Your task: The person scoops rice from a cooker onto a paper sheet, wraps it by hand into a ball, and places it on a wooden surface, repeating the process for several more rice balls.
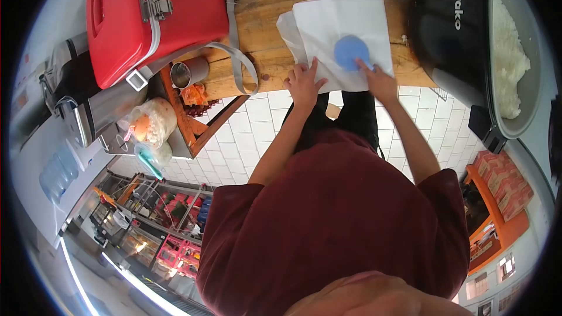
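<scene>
Head view: left hand (304, 83) flat, open, pinning paper (342, 32) to worktop (257, 35); right hand (379, 81) fingertip on blue disc (352, 52), nothing gripped; best kept centred, paper smoothed.

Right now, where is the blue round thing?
In the head view, the blue round thing lies on the white paper on the wooden table, just above the right hand, left of the black rice cooker.

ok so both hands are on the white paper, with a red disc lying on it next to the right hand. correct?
Not quite: the disc is blue, not red, as the head view shows. The rest stands: left hand and right hand both rest on the white paper, and the disc lies next to the right hand.
</scene>
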A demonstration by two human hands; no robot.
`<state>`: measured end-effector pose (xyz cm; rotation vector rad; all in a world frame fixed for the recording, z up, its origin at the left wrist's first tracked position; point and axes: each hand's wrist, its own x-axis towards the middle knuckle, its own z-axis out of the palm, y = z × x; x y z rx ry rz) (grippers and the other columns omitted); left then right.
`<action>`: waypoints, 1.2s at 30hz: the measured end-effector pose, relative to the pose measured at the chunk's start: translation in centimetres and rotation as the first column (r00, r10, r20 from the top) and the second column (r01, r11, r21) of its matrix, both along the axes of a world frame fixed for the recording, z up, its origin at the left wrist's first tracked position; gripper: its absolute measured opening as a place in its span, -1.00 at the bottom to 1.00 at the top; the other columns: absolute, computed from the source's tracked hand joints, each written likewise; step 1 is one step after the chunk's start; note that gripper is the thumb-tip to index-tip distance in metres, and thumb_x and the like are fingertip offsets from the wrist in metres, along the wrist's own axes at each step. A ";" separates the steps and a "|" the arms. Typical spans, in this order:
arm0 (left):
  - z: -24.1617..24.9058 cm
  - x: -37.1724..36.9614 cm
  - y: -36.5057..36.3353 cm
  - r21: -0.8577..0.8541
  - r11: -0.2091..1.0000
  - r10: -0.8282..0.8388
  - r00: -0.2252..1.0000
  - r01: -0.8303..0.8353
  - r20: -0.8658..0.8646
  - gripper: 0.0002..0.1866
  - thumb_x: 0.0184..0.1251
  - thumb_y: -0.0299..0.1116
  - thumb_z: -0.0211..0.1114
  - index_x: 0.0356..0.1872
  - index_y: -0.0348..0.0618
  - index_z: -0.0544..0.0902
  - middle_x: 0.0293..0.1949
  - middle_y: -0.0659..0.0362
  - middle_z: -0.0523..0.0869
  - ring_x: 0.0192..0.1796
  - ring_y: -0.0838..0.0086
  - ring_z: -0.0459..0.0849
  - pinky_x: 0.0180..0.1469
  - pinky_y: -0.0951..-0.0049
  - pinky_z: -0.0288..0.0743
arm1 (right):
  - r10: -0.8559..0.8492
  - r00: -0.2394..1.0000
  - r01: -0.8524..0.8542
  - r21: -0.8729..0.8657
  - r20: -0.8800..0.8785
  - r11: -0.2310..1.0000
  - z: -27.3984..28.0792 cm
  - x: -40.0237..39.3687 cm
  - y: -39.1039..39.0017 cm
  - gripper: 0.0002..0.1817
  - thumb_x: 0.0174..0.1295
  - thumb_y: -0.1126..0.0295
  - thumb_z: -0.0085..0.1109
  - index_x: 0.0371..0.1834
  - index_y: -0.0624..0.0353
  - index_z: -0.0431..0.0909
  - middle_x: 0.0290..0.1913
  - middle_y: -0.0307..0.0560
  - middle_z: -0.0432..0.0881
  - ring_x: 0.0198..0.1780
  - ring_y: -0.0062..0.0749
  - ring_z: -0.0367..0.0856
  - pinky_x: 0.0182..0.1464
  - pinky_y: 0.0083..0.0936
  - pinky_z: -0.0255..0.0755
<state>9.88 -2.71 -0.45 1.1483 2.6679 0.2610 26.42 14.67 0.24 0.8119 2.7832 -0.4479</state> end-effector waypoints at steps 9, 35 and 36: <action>-0.2 0.1 0.0 0.032 0.999 0.004 1.000 -0.005 0.016 -0.32 -0.13 0.07 0.44 0.15 0.22 0.55 -0.14 0.19 0.40 -0.03 0.27 0.37 -0.02 0.09 0.17 | -0.083 0.996 0.083 -0.013 0.011 0.996 1.1 -1.1 -0.1 -0.30 0.22 0.44 -0.11 0.37 -0.65 0.12 -0.22 0.01 0.54 -0.45 -0.13 0.64 -0.46 -0.28 0.55; -1.9 -13.3 20.5 0.120 0.558 -0.827 0.539 0.821 0.160 -0.51 0.06 -0.33 0.37 0.03 0.55 0.61 -0.10 0.31 0.46 0.00 0.36 0.50 -0.05 0.32 0.52 | -0.092 0.992 0.080 -0.133 -0.089 0.988 1.2 -3.1 2.7 -0.43 0.23 -0.08 0.03 0.33 -0.42 0.19 -0.60 -0.06 0.59 -0.52 -0.11 0.63 -0.46 -0.18 0.47; -1.8 -13.5 20.6 0.116 0.555 -0.829 0.536 0.824 0.159 -0.51 0.06 -0.33 0.37 0.03 0.55 0.61 -0.10 0.31 0.46 0.00 0.36 0.50 -0.05 0.32 0.52 | -0.155 0.985 0.146 -0.110 -0.080 0.983 1.9 -3.9 2.6 -0.42 0.22 -0.09 0.04 0.33 -0.42 0.20 -0.56 -0.06 0.61 -0.51 -0.16 0.64 -0.48 -0.23 0.48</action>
